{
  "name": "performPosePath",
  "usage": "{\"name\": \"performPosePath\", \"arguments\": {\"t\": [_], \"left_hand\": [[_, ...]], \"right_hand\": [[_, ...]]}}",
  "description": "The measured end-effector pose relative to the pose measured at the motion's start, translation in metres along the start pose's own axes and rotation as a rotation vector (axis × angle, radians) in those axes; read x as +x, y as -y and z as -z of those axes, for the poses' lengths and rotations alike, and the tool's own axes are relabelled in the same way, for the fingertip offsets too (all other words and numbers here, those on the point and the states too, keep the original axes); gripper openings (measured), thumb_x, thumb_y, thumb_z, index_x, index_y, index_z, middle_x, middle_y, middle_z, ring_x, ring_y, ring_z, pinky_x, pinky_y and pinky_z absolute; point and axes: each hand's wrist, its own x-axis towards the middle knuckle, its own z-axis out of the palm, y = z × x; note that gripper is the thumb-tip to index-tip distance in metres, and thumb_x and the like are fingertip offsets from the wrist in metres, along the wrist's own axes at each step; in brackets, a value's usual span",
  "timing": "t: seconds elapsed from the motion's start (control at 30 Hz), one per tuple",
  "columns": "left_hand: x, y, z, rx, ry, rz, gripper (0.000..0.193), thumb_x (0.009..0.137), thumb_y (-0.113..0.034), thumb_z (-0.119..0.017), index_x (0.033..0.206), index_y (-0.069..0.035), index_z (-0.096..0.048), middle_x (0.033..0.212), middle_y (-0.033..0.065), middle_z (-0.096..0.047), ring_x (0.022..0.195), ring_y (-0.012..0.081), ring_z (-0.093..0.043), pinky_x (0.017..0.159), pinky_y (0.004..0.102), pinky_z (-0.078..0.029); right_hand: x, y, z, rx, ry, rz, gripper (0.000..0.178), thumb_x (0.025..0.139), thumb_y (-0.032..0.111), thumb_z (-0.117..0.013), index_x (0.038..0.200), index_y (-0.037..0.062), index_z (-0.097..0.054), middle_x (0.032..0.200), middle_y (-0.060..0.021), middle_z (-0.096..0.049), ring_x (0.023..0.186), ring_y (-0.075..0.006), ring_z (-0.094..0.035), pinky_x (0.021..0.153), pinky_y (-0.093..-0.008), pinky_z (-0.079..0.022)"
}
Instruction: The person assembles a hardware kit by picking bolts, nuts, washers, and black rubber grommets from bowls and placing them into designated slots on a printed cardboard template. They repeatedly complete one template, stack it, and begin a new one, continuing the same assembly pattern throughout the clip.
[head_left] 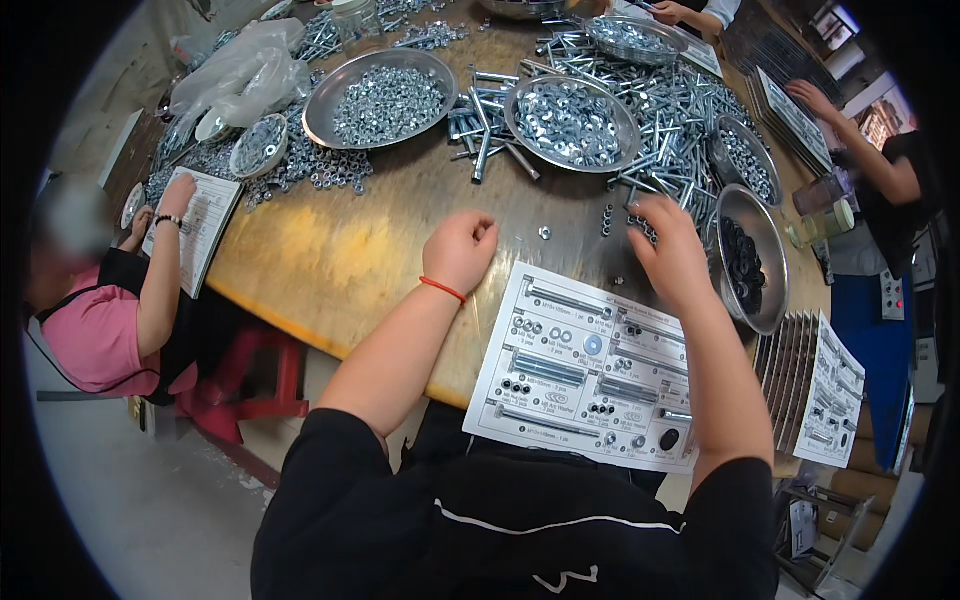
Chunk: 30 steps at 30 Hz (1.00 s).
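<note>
My left hand (pixel 460 252), with a red cord at the wrist, rests on the wooden table with its fingers curled in; what they hold, if anything, is hidden. A single nut (pixel 545 233) lies just to its right. My right hand (pixel 668 250) bends its thumb and fingers around a small group of dark nuts (pixel 641 224) on the table. Beside that group stands a short row of nuts (pixel 607 220). A printed sheet (pixel 590 375) with pictures of bolts, nuts and washers lies in front of me, partly under my right forearm.
Steel bowls of nuts (pixel 385 105), washers (pixel 572 122) and black rings (pixel 742 265) ring the work area. Loose bolts (pixel 665 120) pile up behind. More sheets stand in a rack (pixel 830 395) at right. Co-workers sit at the left (pixel 105 310) and far right (pixel 870 150).
</note>
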Motion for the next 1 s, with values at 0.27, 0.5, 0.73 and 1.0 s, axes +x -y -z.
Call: {"name": "performPosePath", "arguments": {"t": [0.27, 0.5, 0.73, 1.0], "left_hand": [[0.001, 0.005, -0.005, -0.076, -0.004, 0.005, 0.017, 0.085, -0.023, -0.064, 0.092, -0.011, -0.072, 0.082, 0.0067, -0.067, 0.072, 0.0233, -0.063, 0.067, 0.0338, -0.05], [0.005, 0.009, 0.002, -0.06, 0.021, 0.045, 0.018, 0.084, -0.026, -0.064, 0.093, -0.013, -0.073, 0.079, 0.0052, -0.069, 0.071, 0.0224, -0.065, 0.065, 0.0334, -0.05], [0.007, 0.008, 0.0, -0.095, 0.059, 0.037, 0.016, 0.084, -0.024, -0.066, 0.092, -0.012, -0.072, 0.077, 0.0037, -0.067, 0.069, 0.0195, -0.063, 0.064, 0.0316, -0.049], [0.016, -0.027, -0.025, 0.135, 0.188, -0.272, 0.029, 0.078, -0.022, -0.073, 0.104, -0.008, -0.069, 0.096, 0.0113, -0.065, 0.088, 0.0299, -0.063, 0.079, 0.0385, -0.051]], "right_hand": [[0.164, -0.015, -0.09, -0.048, 0.488, -0.077, 0.042, 0.079, 0.018, -0.072, 0.12, 0.0135, -0.065, 0.119, -0.0151, -0.063, 0.109, -0.0332, -0.061, 0.094, -0.0408, -0.05], [0.183, 0.008, -0.11, -0.22, 0.637, -0.091, 0.043, 0.079, 0.019, -0.07, 0.121, 0.0134, -0.061, 0.117, -0.0143, -0.065, 0.109, -0.0329, -0.062, 0.091, -0.0419, -0.05], [0.172, -0.031, -0.133, -0.085, 0.339, 0.088, 0.03, 0.082, 0.016, -0.069, 0.111, 0.0092, -0.065, 0.104, -0.0159, -0.069, 0.092, -0.0317, -0.068, 0.079, -0.0415, -0.053], [0.158, -0.041, -0.093, 0.759, 0.103, -0.384, 0.025, 0.087, 0.015, -0.069, 0.108, 0.0019, -0.065, 0.068, -0.0005, -0.059, 0.053, -0.0072, -0.052, 0.049, -0.0212, -0.041]]}}
